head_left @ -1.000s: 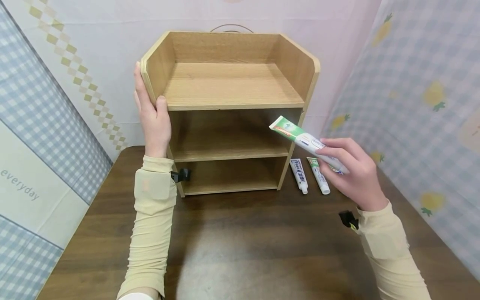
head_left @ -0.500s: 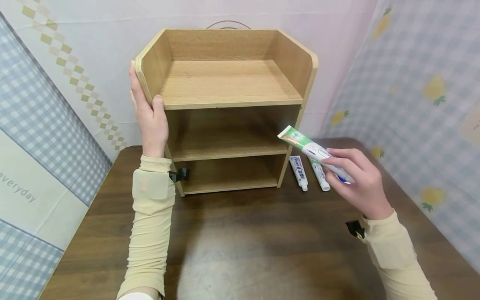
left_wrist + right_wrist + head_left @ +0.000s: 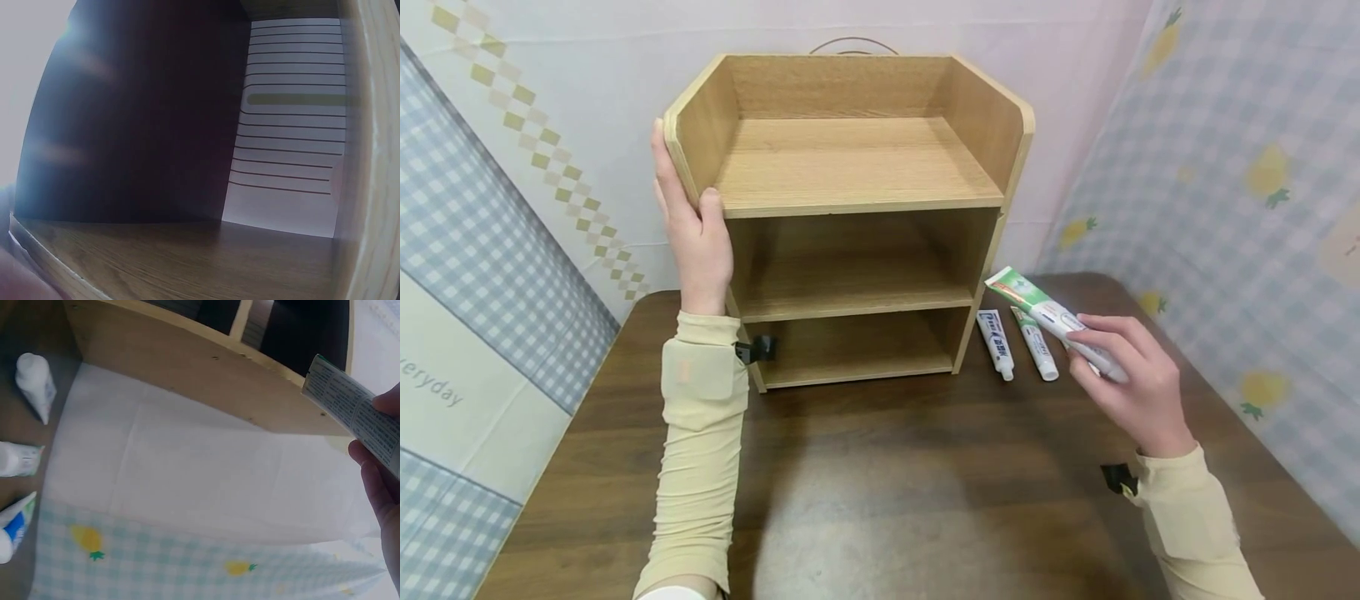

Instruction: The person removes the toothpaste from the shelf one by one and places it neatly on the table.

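Note:
A wooden shelf unit [image 3: 865, 204] stands on the table, with a high-sided top and two compartments beneath. My left hand [image 3: 700, 250] rests against its left side panel, fingers straight along the outside and thumb at the front edge. Between the thumb and fingers of my right hand [image 3: 1131, 371] is a green-and-white toothpaste tube [image 3: 1037, 304], tilted, its flat end toward the shelf. The right wrist view shows the small-print back of this toothpaste tube [image 3: 350, 403]. Right of the shelf lie a blue-and-white tube [image 3: 996, 344] and another green-and-white tube [image 3: 1036, 343].
In the right wrist view a third tube [image 3: 15, 528] lies beside those two; the right hand mostly hides it in the head view. Brown wooden table [image 3: 865, 467] extends in front of the shelf. Patterned cloth walls [image 3: 1210, 167] enclose the table behind and at both sides.
My right hand has drawn the toothpaste tube to the right and down, away from the shelf's front. The left hand keeps its place on the side panel while the head view shifts slightly.

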The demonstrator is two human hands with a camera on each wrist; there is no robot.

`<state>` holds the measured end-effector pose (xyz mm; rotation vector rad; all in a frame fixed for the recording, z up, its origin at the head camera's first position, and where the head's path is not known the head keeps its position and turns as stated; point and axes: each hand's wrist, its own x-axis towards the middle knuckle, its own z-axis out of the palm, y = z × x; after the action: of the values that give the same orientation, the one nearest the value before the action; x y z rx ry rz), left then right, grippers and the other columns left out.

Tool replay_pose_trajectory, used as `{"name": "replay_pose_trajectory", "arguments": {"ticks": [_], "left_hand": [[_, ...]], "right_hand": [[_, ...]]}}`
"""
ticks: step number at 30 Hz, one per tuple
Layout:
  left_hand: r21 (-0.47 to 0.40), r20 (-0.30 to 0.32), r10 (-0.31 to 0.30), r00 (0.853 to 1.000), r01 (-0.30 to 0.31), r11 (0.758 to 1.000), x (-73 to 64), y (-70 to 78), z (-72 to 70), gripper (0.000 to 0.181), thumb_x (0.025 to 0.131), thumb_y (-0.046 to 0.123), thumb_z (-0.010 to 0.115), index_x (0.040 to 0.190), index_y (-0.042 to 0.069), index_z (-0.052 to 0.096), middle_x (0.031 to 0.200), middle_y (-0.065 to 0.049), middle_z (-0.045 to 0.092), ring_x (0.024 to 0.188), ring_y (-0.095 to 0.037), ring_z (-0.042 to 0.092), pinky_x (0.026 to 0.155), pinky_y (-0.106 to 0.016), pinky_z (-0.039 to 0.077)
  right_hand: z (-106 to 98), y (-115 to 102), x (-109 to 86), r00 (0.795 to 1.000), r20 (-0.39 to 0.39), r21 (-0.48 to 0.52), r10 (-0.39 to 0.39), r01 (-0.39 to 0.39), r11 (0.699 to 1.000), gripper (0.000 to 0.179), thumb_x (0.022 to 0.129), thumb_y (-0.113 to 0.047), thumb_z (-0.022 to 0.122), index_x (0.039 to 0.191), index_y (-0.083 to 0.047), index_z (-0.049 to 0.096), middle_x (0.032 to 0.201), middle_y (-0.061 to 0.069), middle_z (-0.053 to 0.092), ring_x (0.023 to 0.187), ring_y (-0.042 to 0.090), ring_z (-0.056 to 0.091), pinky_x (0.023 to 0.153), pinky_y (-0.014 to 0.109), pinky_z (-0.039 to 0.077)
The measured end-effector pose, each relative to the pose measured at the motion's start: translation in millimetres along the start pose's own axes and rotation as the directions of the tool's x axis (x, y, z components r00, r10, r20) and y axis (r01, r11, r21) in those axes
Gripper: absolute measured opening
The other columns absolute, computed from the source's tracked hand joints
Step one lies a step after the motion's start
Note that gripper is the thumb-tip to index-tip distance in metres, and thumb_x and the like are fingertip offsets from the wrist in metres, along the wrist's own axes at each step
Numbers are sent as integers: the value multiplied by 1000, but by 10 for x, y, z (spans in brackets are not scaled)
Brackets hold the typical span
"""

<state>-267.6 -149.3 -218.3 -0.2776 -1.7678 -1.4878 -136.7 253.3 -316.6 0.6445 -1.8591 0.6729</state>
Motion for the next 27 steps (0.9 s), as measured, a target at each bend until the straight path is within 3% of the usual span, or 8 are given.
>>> {"name": "replay_pose_trajectory", "arguments": {"ticks": [8,11,18,27], "left_hand": [[-5,5,-10,1000,10,1000,-1,-3,1,70,88,0,34,155,13,18,155,2,31,130,-4,32,108,-20,28],[-6,2,-14,1000,14,1000,6,-8,-1,70,88,0,34,155,13,18,155,3,32,130,-4,32,107,-20,28],[-1,2,-4,1000,4,1000,24,-8,2,70,88,-1,34,154,12,17,155,4,32,130,-3,33,108,-20,28],[-13,7,-24,1000,24,1000,12,-7,-11,70,88,0,34,155,13,17,156,4,30,130,-3,32,107,-20,28]], "right_hand": [[-71,170,-228,994,-75,-72,76,-81,994,32,85,-25,66,84,7,72,92,27,67,101,4,61,92,8,40],[-105,236,-270,988,-92,-106,125,-135,985,27,82,-19,69,87,7,72,94,27,67,102,1,59,92,8,39],[-204,388,-379,959,-105,-189,262,-278,942,21,70,6,70,90,10,71,98,29,66,105,-15,46,87,4,32],[-312,685,-585,935,-70,-285,349,-354,891,20,74,1,67,93,7,70,99,26,66,100,-16,42,86,2,29]]}}
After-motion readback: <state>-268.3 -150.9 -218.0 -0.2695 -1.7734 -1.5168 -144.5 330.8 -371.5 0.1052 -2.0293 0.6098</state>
